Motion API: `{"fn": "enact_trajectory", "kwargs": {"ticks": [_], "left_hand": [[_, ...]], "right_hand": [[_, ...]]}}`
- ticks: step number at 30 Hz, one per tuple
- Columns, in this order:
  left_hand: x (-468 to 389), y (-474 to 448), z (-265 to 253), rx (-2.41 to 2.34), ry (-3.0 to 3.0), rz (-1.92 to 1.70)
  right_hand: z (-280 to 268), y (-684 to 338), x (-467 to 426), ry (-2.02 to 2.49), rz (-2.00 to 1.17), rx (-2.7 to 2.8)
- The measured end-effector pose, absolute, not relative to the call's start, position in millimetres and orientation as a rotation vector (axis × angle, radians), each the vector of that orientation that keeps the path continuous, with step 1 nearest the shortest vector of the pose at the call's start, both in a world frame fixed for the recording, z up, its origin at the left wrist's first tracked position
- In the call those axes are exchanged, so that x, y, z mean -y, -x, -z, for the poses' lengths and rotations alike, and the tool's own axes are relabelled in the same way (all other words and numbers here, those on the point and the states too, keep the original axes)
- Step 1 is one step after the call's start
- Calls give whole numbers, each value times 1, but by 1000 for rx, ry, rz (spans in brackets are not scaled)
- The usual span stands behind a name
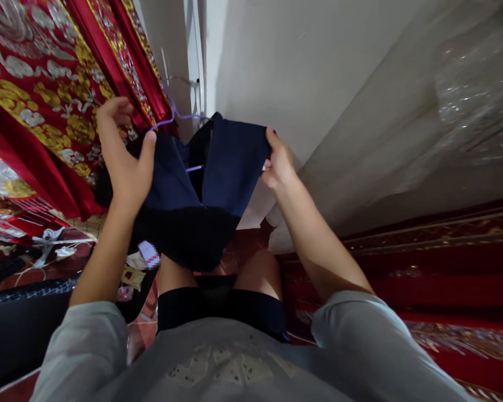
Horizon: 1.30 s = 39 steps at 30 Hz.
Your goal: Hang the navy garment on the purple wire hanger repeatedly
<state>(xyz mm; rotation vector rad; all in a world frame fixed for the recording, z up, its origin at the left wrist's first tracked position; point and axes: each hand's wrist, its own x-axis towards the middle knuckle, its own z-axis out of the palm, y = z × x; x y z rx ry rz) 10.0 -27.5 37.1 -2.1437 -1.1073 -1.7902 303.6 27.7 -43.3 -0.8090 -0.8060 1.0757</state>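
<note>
In front of me hangs a garment (230, 162), navy blue above and black below, with a front opening that runs down to a point. A thin purple hanger (164, 120) sits inside it, its hook up at the top and a bit of its bar visible through the opening. My right hand (279, 161) pinches the garment's right upper edge between thumb and fingers. At the other side, my left hand (128, 153) is open, thumb apart from the curved fingers, beside the garment's left edge. Whether that thumb touches the cloth I cannot tell.
Red cloth with gold and silver embroidery (46, 72) hangs at the left. A pale wall panel (268, 61) stands ahead, with clear plastic wrapping (478, 89) at the right. Lower left, a phone-like object (148, 253) and small packets (133, 277) lie near a black seat (29, 335).
</note>
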Motion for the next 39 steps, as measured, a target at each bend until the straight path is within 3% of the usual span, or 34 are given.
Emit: {"fn": "enact_trajectory", "kwargs": {"ticks": [3,9,13,16,21,26,28,34,39], "left_hand": [[61,-32,-18,1047,2345,1587],[56,-56,58,1612,2675,541],[51,-64,103,1727,2620,330],[61,-66,124,1706,2681,602],[87,-80,147,1766,2584,1585],[107,-102,166,1913,2278,2434],[110,-104,173,1960,2253,2504],[108,-101,177,2087,2276,2457],[99,-100,173,1999,2253,2381]], "right_hand": [[28,-313,-33,760,-1022,741],[55,-326,-3,837,-928,782],[87,-334,10,932,-860,791],[99,-339,9,1006,-702,777],[108,-302,40,1115,-287,826],[141,-225,89,1114,-978,1192],[156,-212,97,1187,-1101,1147],[151,-237,98,1221,-1069,1299],[135,-245,89,1117,-1572,1153]]}}
